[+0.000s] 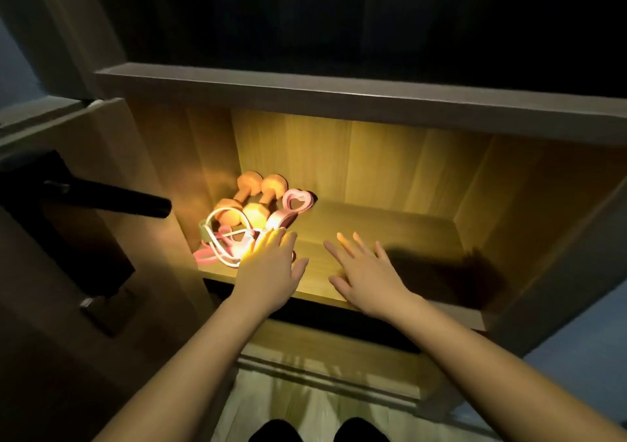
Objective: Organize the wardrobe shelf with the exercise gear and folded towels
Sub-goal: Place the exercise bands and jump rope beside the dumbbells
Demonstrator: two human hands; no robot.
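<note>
Two pink dumbbells (249,200) lie side by side at the back left of the lit wooden shelf (390,224). In front of them sits a tangle of white and pink cord (220,241), and a pink heart-shaped piece (296,202) lies to their right. My left hand (271,265) reaches in with straight fingers, its fingertips at the edge of the cord tangle. My right hand (364,268) hovers flat over the bare middle of the shelf, fingers spread, holding nothing. No towels are in view.
A black torch-like bar (112,199) sticks out from the left wall and lights the shelf. A thick upper shelf board (339,95) overhangs the compartment. Side walls close it in left and right. A lower ledge (322,357) runs beneath my forearms.
</note>
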